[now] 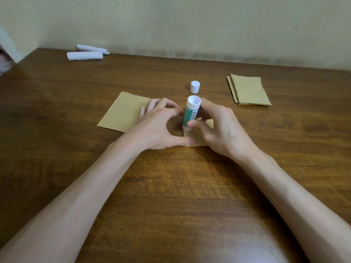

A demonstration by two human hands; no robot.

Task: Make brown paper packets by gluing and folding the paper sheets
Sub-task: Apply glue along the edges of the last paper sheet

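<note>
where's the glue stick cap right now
In the head view the white cap stands on the table just beyond the glue stick held by the right hand, left of the stack of brown sheets.

**Head view, the sole camera.** A wide-angle lens worn on the person's head sits above the near part of a wooden table (57, 111). It faces forward and down toward 12 o'clock, where the table meets a pale wall (190, 25). The far table edge slants across the upper third, higher at the left. Both forearms enter from 7 and 5 o'clock and converge close beneath the lens. The left hand (157, 128) and right hand (224, 130) meet near frame centre, marked by the glue stick (190, 114) the right hand grips. White paper rolls (85, 54) at 11 o'clock and a brown sheet stack (248, 90) at 2 o'clock lie farther out.
</note>
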